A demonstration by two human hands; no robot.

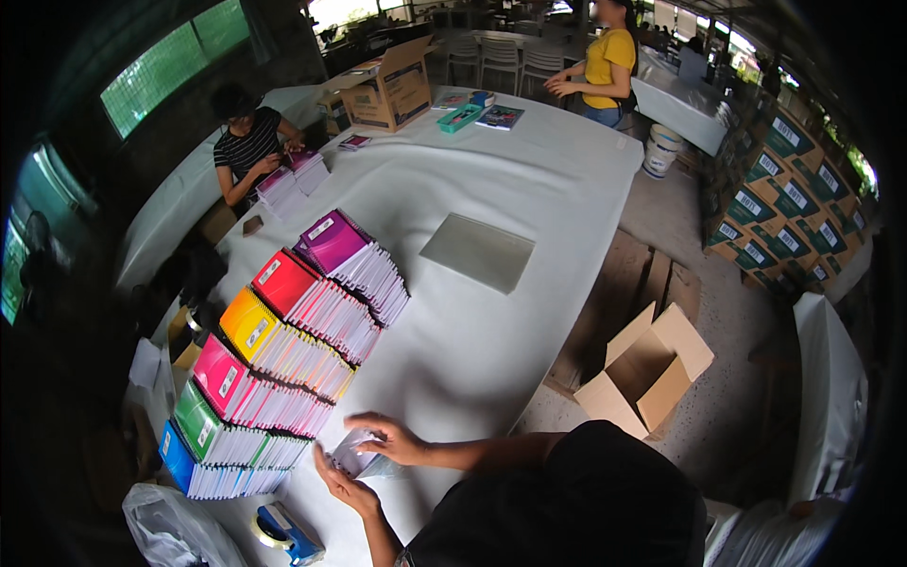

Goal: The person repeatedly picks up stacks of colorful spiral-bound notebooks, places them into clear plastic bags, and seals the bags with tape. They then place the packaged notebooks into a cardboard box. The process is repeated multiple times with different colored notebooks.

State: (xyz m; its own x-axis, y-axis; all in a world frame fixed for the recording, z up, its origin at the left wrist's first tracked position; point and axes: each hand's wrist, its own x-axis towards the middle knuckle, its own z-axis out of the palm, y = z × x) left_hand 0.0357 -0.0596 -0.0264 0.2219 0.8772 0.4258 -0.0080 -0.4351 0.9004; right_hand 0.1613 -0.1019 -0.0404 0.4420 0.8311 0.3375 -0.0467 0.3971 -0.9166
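Note:
Near the front of the table, both my hands are on a small whitish packet (353,457) that looks like clear plastic with pale contents; its exact kind is hard to make out. My left hand (350,491) supports it from the near left side, fingers curled along its edge. From above, my right hand (395,440) reaches over it with bent fingers pressed at its top. Just left of my hands stand rows of spiral notebooks, sorted by cover colour: blue (177,455), green (198,420), pink (223,376), yellow (248,324), red (283,280) and purple (333,238).
A blue tape dispenser (291,535) and a clear plastic bag (175,527) lie at the near left. On the table is a flat grey translucent sheet (478,251). An open carton (647,370) stands to the right. A seated co-worker (248,151) handles notebooks; another person (607,71) stands at the far end.

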